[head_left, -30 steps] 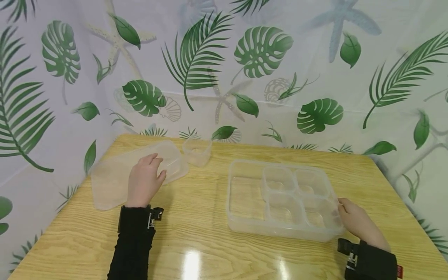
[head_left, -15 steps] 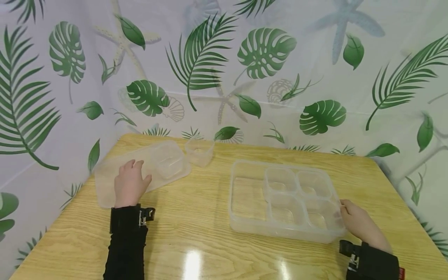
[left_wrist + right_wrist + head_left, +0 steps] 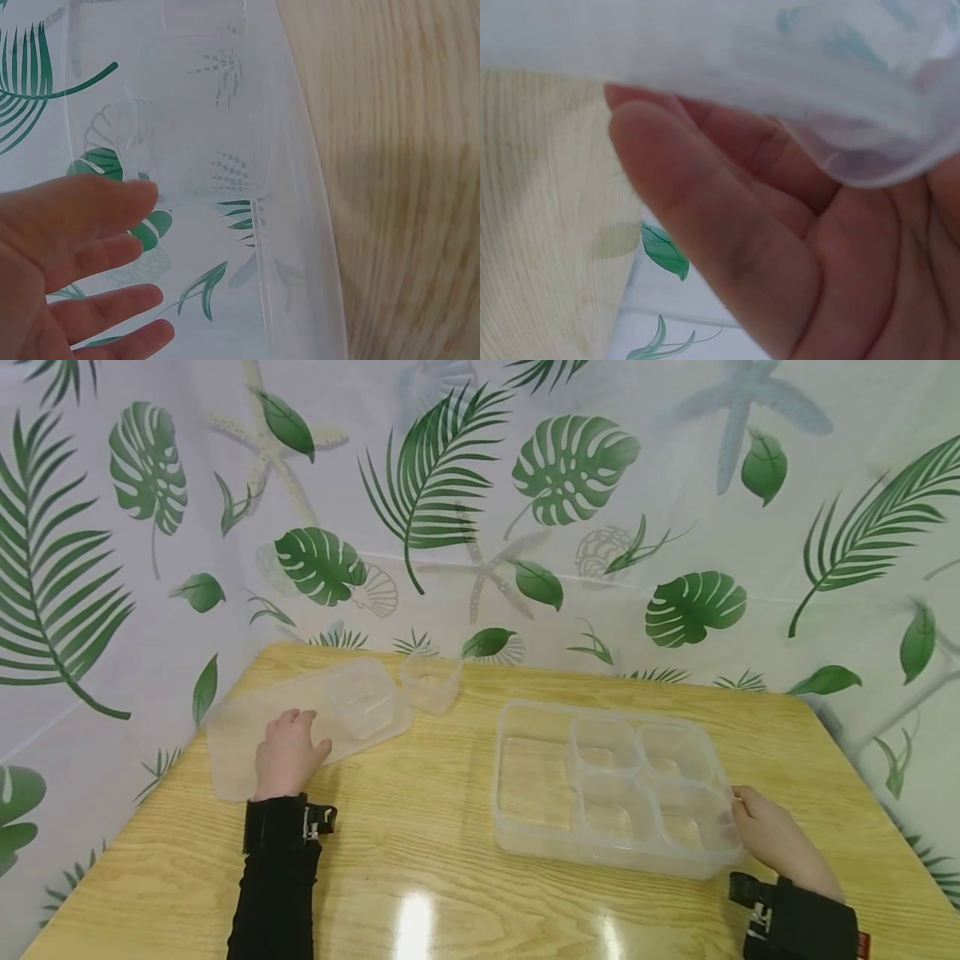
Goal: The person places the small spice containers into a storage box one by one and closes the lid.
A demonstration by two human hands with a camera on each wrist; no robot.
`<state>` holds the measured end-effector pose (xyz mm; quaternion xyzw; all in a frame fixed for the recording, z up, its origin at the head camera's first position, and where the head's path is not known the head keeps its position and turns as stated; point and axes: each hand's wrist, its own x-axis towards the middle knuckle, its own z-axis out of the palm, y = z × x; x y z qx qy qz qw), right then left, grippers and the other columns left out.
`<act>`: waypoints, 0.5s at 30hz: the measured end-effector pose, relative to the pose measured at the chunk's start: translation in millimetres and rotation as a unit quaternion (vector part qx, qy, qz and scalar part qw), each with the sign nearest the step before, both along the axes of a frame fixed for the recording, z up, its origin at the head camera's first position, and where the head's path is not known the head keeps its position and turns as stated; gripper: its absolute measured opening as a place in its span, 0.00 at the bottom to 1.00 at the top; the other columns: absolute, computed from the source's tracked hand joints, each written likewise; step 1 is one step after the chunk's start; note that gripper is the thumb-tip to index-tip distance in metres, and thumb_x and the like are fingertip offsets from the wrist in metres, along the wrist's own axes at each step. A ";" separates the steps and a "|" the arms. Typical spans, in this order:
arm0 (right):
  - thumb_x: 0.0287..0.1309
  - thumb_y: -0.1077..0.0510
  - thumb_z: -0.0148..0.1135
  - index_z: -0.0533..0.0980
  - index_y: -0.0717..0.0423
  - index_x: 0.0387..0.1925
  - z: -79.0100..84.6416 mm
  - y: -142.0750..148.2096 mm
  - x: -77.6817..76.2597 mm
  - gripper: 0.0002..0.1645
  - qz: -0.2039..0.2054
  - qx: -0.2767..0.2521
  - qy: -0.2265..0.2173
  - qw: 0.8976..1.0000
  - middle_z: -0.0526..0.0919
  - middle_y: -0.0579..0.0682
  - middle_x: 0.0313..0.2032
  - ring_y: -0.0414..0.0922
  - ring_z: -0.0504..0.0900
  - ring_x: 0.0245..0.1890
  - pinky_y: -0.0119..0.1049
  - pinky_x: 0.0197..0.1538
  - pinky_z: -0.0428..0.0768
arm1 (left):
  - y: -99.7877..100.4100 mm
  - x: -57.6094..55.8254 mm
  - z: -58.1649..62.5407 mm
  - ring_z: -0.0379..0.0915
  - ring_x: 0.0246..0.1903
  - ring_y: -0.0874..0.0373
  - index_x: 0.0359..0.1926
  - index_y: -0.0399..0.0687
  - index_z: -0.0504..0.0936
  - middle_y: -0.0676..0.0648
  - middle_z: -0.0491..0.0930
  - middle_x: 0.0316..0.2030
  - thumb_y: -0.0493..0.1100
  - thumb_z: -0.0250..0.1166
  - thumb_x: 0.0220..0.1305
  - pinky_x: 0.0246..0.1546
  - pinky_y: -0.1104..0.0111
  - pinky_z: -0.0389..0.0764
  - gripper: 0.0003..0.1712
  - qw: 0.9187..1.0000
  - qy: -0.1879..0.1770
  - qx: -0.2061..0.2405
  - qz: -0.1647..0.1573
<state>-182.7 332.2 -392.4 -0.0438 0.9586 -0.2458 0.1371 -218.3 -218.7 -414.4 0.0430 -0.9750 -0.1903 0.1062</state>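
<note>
Four translucent square plastic cups (image 3: 645, 781) sit in a clear rectangular plastic box (image 3: 600, 852), seemingly mid-packing; the right hand (image 3: 776, 835) touches it, pinch unclear; the left hand (image 3: 287, 760), fingers spread, likely must reach the far-left loose cup (image 3: 432, 687).

A wooden table (image 3: 427, 802), yellow with wavy grain, shows two bright reflections near the viewer. On its far left lies a flat, translucent lid (image 3: 243, 731), set at a slant. A small clear cup (image 3: 431, 685) stands just beyond its right end. A shallow, clear box (image 3: 600, 852) sits right of centre.
</note>
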 end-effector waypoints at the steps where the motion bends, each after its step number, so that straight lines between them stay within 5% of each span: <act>1: 0.68 0.51 0.22 0.53 0.81 0.56 0.1 -0.3 -0.5 0.34 0.001 0.001 -0.001 1.000 0.59 0.78 0.52 0.70 0.62 0.50 0.56 0.43 0.68 | -0.4 0.1 -0.6 0.57 0.51 0.32 0.55 0.30 0.67 0.28 0.62 0.53 0.42 0.60 0.56 0.40 0.43 0.67 0.28 1.000 -0.003 0.001 -0.001; 7: 0.68 0.51 0.22 0.53 0.81 0.56 1.0 -3.2 -3.0 0.34 0.004 0.008 -0.004 1.000 0.60 0.78 0.52 0.70 0.62 0.50 0.57 0.44 0.68 | 0.7 -3.3 -7.1 0.59 0.50 0.32 0.54 0.30 0.68 0.29 0.63 0.53 0.42 0.60 0.56 0.39 0.44 0.68 0.28 1.000 -0.003 -0.006 -0.005; 15: 0.68 0.52 0.23 0.52 0.82 0.56 0.0 -2.7 -2.5 0.34 0.004 0.005 -0.002 1.000 0.57 0.79 0.53 0.71 0.60 0.50 0.58 0.45 0.66 | 24.3 -14.4 -8.7 0.61 0.51 0.36 0.54 0.32 0.69 0.31 0.66 0.52 0.41 0.61 0.55 0.39 0.49 0.72 0.27 0.998 0.046 -0.024 -0.026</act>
